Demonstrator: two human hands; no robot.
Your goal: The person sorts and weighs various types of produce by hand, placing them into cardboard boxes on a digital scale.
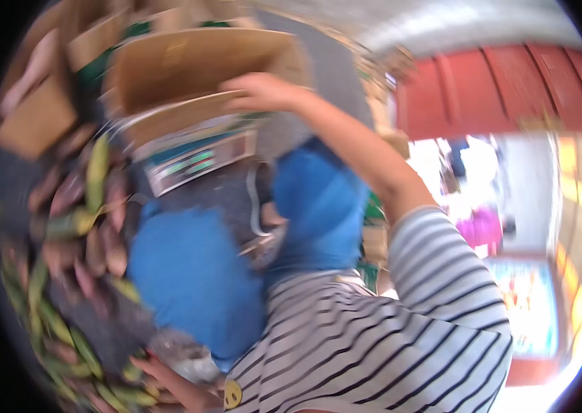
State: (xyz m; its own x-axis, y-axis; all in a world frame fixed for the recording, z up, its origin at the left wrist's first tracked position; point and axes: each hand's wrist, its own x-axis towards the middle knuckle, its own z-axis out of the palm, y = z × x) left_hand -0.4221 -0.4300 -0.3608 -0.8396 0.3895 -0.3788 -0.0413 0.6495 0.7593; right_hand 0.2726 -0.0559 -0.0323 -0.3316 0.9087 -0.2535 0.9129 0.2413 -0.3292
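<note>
At upper centre, right hand (pixel 263 93) lies on the front flap edge of a cardboard box (pixel 187 62); the arm runs up to it from a striped sleeve (pixel 442 268). Fingers are laid along the flap. Motion blur: cannot tell whether they grip it or only rest there. The box sits tilted, just above a scale (pixel 198 162) with a green display.

Left hand (pixel 167 382) is at the bottom edge, low left. Fingers (pixel 145 363) are loosely extended with nothing between them, pointing at green bananas (pixel 122 392) just beside them. Contact not resolvable.

More bananas and reddish tubers (pixel 98 241) are piled down the left side. Two blue bags (pixel 194 275) lie between that pile and the striped shirt, under the scale. A red shutter (pixel 504 89) is at upper right, well apart from both hands. Whole frame is blurred, and finer detail is unreadable.
</note>
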